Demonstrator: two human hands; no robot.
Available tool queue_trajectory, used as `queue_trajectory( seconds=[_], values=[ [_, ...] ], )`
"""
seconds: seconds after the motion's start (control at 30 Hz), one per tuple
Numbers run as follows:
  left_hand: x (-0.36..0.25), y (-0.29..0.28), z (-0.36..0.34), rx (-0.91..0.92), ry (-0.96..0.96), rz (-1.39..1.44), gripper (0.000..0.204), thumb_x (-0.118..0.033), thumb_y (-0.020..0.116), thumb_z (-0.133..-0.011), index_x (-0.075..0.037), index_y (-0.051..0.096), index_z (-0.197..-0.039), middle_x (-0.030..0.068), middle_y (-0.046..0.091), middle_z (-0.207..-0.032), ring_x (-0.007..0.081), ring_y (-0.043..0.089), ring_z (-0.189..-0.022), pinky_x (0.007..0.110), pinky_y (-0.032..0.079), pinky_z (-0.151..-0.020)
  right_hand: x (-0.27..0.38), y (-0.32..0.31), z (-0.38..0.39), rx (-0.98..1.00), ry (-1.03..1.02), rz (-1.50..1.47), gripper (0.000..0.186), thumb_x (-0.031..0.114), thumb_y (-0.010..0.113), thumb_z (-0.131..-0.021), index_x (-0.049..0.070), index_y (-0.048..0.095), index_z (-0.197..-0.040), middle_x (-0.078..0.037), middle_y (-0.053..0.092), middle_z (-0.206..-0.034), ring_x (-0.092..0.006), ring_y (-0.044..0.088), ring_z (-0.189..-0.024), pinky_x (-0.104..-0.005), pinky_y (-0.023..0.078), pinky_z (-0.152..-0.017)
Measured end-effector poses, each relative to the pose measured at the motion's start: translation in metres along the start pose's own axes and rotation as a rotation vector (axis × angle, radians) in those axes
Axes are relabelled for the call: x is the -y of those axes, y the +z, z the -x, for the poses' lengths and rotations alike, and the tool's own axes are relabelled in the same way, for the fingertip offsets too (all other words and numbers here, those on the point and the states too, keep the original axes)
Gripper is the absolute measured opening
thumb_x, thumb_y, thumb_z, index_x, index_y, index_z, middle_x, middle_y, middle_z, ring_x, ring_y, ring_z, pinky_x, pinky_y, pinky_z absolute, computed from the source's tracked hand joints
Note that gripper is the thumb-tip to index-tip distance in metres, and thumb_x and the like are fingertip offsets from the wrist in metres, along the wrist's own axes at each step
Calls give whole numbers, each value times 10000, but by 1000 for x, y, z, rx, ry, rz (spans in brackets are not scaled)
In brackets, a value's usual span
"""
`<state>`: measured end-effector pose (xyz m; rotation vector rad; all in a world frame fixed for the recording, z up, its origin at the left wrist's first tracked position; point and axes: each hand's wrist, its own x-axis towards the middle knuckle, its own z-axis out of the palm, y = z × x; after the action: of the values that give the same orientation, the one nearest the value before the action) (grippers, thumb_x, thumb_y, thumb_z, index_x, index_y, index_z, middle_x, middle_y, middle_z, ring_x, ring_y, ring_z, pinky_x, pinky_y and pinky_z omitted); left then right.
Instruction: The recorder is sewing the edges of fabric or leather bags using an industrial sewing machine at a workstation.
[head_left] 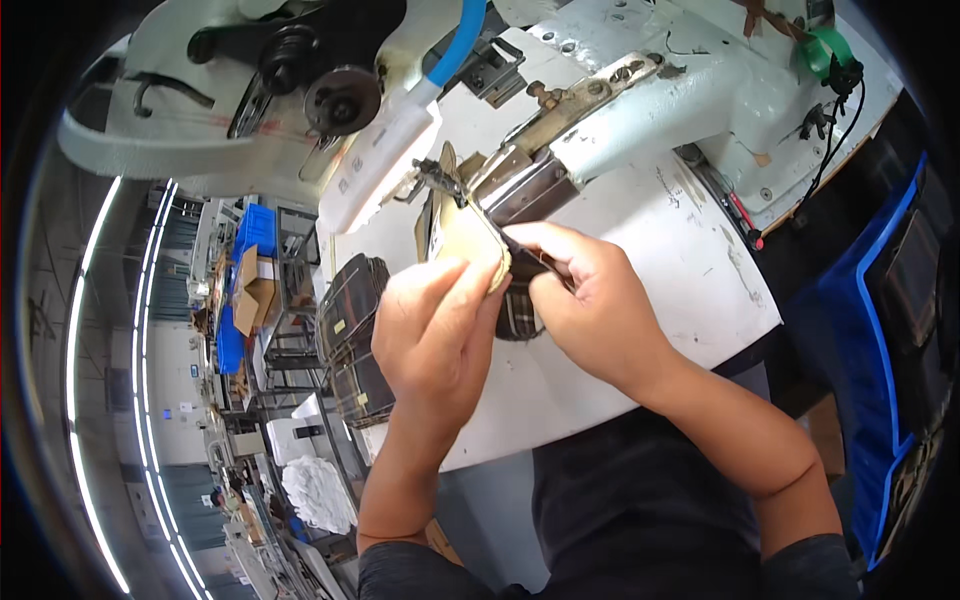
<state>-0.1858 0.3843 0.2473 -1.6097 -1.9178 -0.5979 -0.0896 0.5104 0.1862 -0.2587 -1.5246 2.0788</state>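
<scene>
My left hand point(430, 335) pinches the edge of a tan fabric piece point(458, 235), which stands tilted beneath the sewing machine's metal presser parts point(452, 185). My right hand point(595, 300) grips the dark edge of the same work, with a dark plaid part point(518, 322) hanging between my hands. The thumb and fingers of my right hand are closed around that edge; what lies inside the fingers is partly hidden. The sewing machine's white arm point(640, 120) runs back to the upper right, over a white work table point(680, 240).
Stacked dark plaid pieces point(355, 300) lie at the table's left edge. A machine head point(280, 70) with a lamp point(360, 175) hangs above. A screwdriver point(745, 225) lies at the right. Blue crates point(255, 230) and racks fill the left background. A blue-edged holder point(870, 320) stands at right.
</scene>
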Motion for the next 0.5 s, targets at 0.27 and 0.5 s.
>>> queue_trajectory(
  seconds=[0.27, 0.5],
  values=[
    [6, -5, 2, 63, -14, 54, 353, 15, 855, -781, -26, 786, -1125, 78, 691, -965, 248, 663, -821, 356, 523, -707, 9, -8, 14, 44, 133, 4, 514, -67, 429, -899, -57, 639, -1368, -173, 748, -1213, -165, 706, -1014, -321, 560, -895],
    [26, -6, -8, 61, 38, 80, 338, 44, 837, -778, -13, 768, -1104, 100, 714, -994, 269, 688, -838, 354, 549, -715, -1, 7, -2, 29, 12, -146, 522, -95, 407, -905, -76, 618, -1382, -175, 723, -1272, -156, 660, -1175, -290, 505, -1032]
  ],
)
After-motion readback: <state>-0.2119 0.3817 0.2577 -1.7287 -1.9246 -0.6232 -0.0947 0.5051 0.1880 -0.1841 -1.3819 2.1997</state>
